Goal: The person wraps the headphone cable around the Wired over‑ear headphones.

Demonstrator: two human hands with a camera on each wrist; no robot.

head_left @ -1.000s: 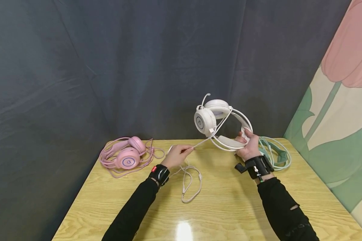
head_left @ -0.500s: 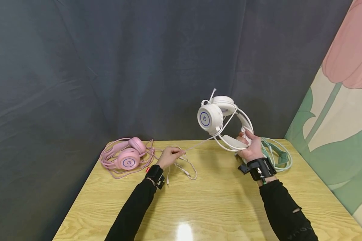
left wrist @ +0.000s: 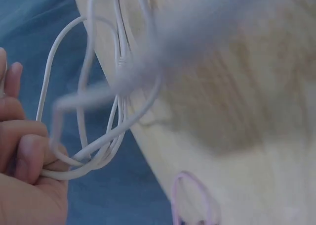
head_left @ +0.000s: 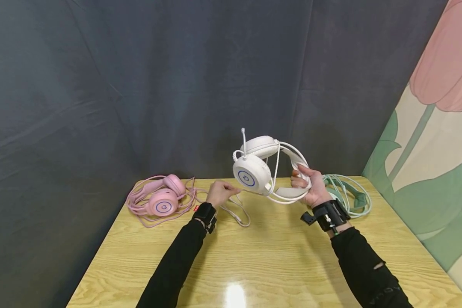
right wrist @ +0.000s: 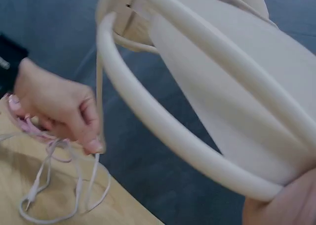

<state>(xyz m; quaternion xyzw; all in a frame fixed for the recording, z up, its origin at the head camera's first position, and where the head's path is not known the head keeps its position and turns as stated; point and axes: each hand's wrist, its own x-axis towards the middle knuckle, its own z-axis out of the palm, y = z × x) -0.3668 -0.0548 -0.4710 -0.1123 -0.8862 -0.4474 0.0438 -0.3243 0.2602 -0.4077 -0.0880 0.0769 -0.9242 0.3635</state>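
My right hand (head_left: 315,188) grips the padded headband of a white headset (head_left: 254,173), held up above the back edge of the table. Its ear cups face left, one with a blue ring, and a thin microphone boom sticks up beside them. Just left of the cups, my left hand (head_left: 220,193) pinches the headset's white cable between thumb and fingers. Several loops of cable (left wrist: 114,131) gather at the fingers in the left wrist view. The rest of the cord trails onto the table, its plug end visible below the left hand in the right wrist view.
A pink headset (head_left: 164,202) with its cord lies at the back left of the wooden table (head_left: 277,265). Behind my right wrist lies a green headset (head_left: 359,200), partly hidden. A dark curtain (head_left: 215,85) hangs behind, and a flowered panel (head_left: 427,171) stands at the right.
My right hand has brought the headset left and down, its cups now close to my left hand. My left hand went left, then slightly back up, and the cord on the table shifted with it.
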